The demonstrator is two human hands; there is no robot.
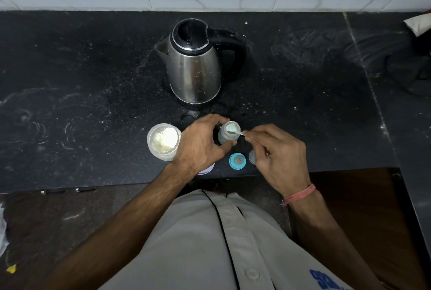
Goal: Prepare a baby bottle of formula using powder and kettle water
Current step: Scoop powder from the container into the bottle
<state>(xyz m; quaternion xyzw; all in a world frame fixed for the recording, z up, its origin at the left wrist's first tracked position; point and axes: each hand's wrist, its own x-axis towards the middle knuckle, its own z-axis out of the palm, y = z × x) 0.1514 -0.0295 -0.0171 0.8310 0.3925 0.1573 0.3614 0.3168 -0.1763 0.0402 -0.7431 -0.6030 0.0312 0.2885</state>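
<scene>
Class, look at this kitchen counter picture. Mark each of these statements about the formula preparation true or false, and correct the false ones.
1. The left hand grips the baby bottle. True.
2. The right hand pinches a small scoop over the bottle's mouth. True.
3. The kettle is being tilted over the bottle. False: it stands upright on the counter, untouched.
4. The powder jar has its lid on. False: it is open, with powder showing.
5. The blue teat ring is screwed onto the bottle. False: it lies on the counter.
</scene>
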